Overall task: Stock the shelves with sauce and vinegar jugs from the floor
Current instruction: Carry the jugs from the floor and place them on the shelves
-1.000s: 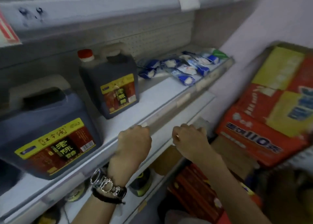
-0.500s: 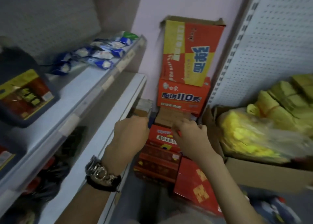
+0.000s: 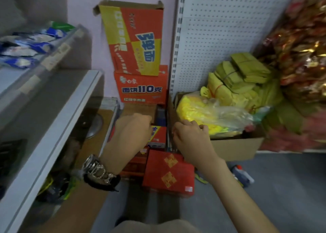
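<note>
Landmark: red box (image 3: 167, 171) on the floor.

- Left hand (image 3: 131, 132) hangs above the box's far-left corner, with its back to me. The fingers curl under and out of sight, so I cannot tell if they hold anything. Watch (image 3: 96, 169) on that wrist.
- Right hand (image 3: 190, 137) hangs above the box's far-right corner. Its fingers are curled into a loose fist, with nothing in them that I can see.
- Both hands are out front, low and apart. I read this as a reach down for stock, not a placing.
- Jug (image 3: 244, 176) lies on its side on the floor just right of the box, with a dark body and a red cap. My right forearm crosses in front and cuts off its near part (it's the only jug I can pick out down there).
- Shelf (image 3: 53, 127) runs left of the box, close enough that a lift from the floor looks short.
- Noodle cartons (image 3: 141, 84) are stacked behind the box against the wall, out of the reach path.
- Hard to make out: the dark shapes under the shelf, left of the box, are blurred. They may or may not be jugs. Goods far right of the box are smeared.
</note>
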